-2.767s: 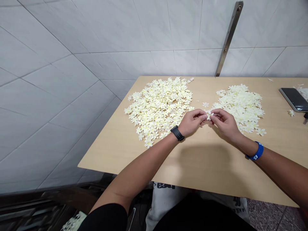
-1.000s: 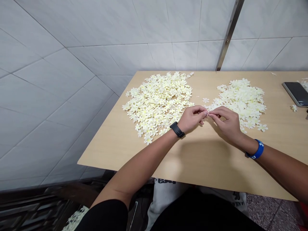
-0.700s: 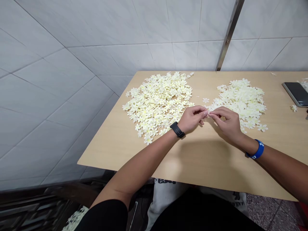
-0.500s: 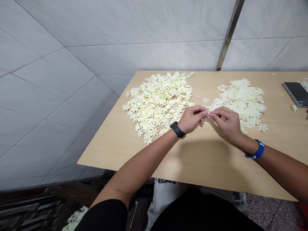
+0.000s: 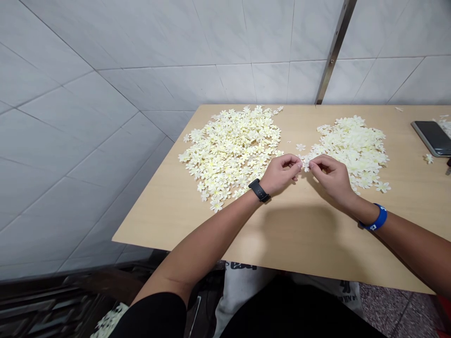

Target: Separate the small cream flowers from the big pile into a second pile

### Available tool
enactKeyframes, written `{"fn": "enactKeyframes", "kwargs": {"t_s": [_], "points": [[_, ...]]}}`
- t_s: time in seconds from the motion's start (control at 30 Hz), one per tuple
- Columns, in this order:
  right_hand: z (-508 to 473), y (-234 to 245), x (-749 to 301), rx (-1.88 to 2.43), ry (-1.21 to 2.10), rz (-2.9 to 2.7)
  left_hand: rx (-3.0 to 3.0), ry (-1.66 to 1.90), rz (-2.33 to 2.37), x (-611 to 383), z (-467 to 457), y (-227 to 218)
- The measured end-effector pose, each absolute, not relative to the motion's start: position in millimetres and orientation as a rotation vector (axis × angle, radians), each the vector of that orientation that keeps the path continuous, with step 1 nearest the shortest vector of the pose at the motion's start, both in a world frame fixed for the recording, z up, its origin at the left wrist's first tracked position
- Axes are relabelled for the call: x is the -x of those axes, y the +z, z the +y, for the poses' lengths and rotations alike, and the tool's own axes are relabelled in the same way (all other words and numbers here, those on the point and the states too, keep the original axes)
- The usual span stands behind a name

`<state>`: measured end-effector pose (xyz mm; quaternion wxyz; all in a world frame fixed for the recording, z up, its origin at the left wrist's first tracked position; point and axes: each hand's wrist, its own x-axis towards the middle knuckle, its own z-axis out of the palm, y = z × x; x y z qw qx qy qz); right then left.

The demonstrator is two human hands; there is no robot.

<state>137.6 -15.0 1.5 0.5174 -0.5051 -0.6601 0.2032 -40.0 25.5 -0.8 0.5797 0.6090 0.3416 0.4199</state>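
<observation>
My left hand (image 5: 282,172) and my right hand (image 5: 329,176) meet above the middle of the wooden table (image 5: 303,234), fingertips pinched together on one small white fabric flower (image 5: 306,165). A black watch sits on my left wrist and a blue band on my right. To the left of my hands lies a wide pile of cream-yellow flowers (image 5: 234,149). A second, paler pile of flowers (image 5: 355,146) lies just behind and to the right of my right hand. One loose flower (image 5: 300,147) rests between the two piles.
A dark phone (image 5: 431,137) lies at the table's right edge, with a stray flower (image 5: 428,158) near it. White tiled walls close in behind and on the left. A metal strip (image 5: 334,44) runs up the back wall. More flowers (image 5: 109,321) lie low at the left.
Both hands have stayed together, pinching the same flower, with only small finger shifts. The view has drifted slightly.
</observation>
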Motion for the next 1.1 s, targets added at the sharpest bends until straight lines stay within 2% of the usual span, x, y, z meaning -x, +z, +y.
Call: {"fn": "enactKeyframes", "kwargs": {"t_s": [0.17, 0.37, 0.53, 1.1], "points": [[-2, -2, -150, 1.343, 0.476, -1.372, -1.378, 1.054, 0.878, 41, 29, 1], [-2, -1, -155, 1.276, 0.101, -1.44, -1.351, 1.106, 0.92, 42, 32, 1], [-16, 1, -140, 1.091, 0.16, -1.735, -1.395, 1.089, 0.84, 40, 27, -2], [-18, -2, -138, 1.09, 0.275, -1.663, -1.406, 1.057, 0.729, 36, 22, -5]]}}
